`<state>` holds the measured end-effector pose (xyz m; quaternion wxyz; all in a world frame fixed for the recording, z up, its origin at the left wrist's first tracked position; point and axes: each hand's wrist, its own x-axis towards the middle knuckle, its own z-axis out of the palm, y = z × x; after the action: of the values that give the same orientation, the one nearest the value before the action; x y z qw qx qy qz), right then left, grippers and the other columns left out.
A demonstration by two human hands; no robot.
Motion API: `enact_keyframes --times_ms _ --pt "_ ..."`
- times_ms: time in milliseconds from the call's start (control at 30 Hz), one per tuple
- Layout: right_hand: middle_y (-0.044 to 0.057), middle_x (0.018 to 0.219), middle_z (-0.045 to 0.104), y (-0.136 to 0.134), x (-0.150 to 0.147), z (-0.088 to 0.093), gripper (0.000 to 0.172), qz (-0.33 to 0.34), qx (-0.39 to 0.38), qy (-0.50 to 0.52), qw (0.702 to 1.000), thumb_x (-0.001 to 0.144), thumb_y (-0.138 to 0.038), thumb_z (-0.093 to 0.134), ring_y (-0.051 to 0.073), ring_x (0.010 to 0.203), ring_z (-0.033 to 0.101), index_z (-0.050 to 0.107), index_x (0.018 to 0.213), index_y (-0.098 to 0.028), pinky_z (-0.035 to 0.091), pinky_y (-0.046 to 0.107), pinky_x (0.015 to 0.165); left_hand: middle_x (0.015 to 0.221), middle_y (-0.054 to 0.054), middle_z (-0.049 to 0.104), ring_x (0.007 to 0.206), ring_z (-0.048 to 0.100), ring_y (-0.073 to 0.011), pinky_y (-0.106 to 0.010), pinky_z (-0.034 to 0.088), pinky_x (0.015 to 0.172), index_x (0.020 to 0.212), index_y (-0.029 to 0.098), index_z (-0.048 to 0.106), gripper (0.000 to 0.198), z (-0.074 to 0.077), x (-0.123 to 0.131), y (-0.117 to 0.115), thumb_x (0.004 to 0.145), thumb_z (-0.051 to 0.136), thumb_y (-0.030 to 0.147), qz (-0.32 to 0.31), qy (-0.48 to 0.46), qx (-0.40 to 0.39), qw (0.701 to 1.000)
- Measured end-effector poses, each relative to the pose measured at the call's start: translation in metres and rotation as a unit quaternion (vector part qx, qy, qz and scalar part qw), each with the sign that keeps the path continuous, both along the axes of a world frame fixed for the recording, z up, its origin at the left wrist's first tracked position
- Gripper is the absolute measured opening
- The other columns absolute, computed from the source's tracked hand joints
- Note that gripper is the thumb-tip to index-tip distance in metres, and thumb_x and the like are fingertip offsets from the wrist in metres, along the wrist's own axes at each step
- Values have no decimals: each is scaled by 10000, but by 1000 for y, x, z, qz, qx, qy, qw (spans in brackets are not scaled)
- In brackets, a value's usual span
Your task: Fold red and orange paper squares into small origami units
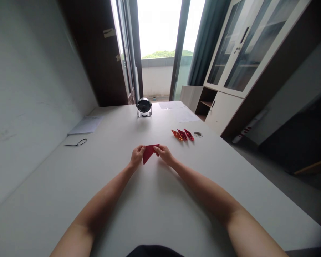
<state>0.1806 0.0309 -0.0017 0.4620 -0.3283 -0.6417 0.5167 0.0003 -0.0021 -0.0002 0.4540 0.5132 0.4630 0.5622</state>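
A dark red piece folded to a triangle, paper by its look, (149,152) is held up over the white table (117,200), one point hanging down. My left hand (137,155) pinches its left edge between thumb and fingers. At the upper right corner, my right hand (163,153) grips it the same way. Beyond my right hand stand three folded pieces in a slanting row: an orange one (177,135), a dark red one (182,135) and a brighter red one (188,134).
A round black device on a silver stand (144,107) is at the table's far end. White sheets (86,125) and a black looped cord (76,143) lie on the left, more paper (183,115) at the far right. A cable hole (198,134) is right of the folded pieces.
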Motion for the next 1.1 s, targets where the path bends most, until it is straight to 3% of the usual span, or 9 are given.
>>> enact_keyframes --times_ms 167,333,467,833,967,1100 --pt "-30 548 483 1 1 0 397 -25 8 7 1000 869 -517 576 100 507 412 552 663 -178 308 250 509 706 -12 627 638 535 -128 -234 407 599 809 162 668 298 -1 -3 3 825 647 459 34 25 32 999" --pt "-2 611 554 -4 2 8 390 6 8 31 999 880 -538 573 125 573 485 592 729 -179 391 266 576 541 49 439 456 346 -81 -224 254 460 752 177 589 295 -2 -3 6 834 621 458 19 -48 -10 999" --pt "5 651 583 -7 3 11 344 26 9 20 999 852 -509 629 132 614 508 610 767 -176 420 272 616 532 65 383 441 306 -70 -221 226 447 736 180 544 312 -5 -4 10 828 635 464 9 -85 -19 996" --pt "2 681 594 -8 -3 9 263 27 1 21 999 795 -430 639 127 619 526 608 806 -170 443 264 613 548 52 434 459 344 -68 -215 260 456 736 177 545 344 -4 -3 8 801 668 492 -37 -93 -41 994" --pt "13 737 637 -5 -6 2 201 -7 -2 20 1000 745 -330 587 145 644 558 609 865 -170 458 265 591 553 33 488 492 418 -91 -228 317 490 763 166 597 320 -1 -1 3 808 647 479 -45 -49 -35 997" --pt "11 699 642 -4 -6 0 129 -71 46 -55 995 700 -259 567 163 650 551 614 786 -175 421 257 566 578 13 550 517 495 -106 -240 394 535 788 149 621 309 2 0 1 812 643 456 -63 -40 -33 997"
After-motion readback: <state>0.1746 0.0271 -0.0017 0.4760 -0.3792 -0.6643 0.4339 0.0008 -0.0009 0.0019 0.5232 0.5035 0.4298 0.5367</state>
